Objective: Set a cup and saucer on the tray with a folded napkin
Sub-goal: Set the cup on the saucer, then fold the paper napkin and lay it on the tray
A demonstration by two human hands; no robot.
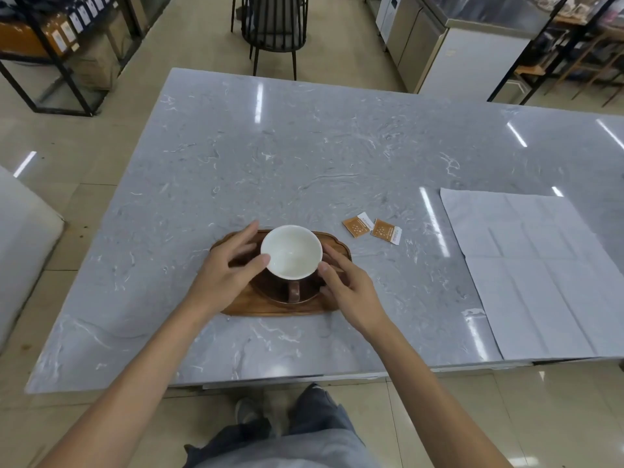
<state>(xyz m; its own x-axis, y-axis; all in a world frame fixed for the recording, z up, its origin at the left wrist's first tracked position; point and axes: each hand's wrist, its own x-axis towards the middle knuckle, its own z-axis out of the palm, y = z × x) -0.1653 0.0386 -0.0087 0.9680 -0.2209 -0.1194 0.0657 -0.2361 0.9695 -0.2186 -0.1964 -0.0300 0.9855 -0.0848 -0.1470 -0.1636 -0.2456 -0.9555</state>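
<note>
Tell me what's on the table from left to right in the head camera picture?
Left hand → cup on its saucer on the wooden tray → right hand → two orange packets → unfolded white napkin.

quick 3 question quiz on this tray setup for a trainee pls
1. True or false: the cup stands on the saucer on the wooden tray.
2. Where is the napkin? A) folded on the tray B) spread flat on the table, right of the tray C) under the saucer
3. How many sachets lie on the table?

Key: 1 true; 2 B; 3 two. The left hand and the right hand flank the cup, thumbs at its rim.
</note>
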